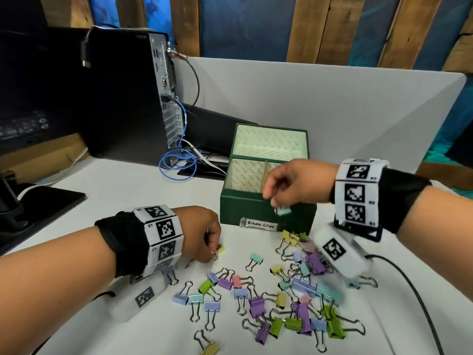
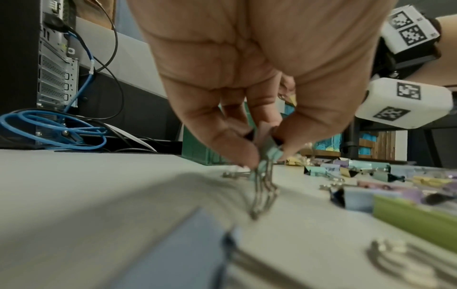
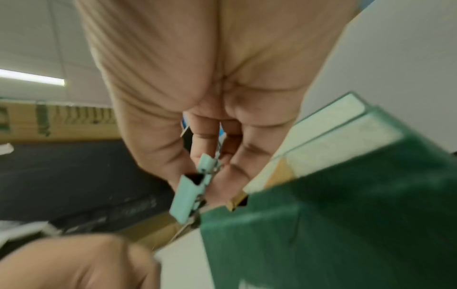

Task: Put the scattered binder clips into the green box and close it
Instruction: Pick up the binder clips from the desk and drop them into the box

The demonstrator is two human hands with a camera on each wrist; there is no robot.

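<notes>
mid-collection, right hand (image 1: pixel 289 184) pinches a mint clip (image 1: pixel 283 210) at the open green box (image 1: pixel 266 208) front rim, left hand (image 1: pixel 202 233) pinches clips (image 2: pixel 265 148) on the worktop (image 1: pixel 143 190); next needs lift over rim, release.

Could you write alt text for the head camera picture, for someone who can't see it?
A person's right hand holds a pale teal binder clip at the front edge of an open green box, while the left hand picks up a yellow clip from the white table. Many coloured clips lie scattered in front.
</notes>
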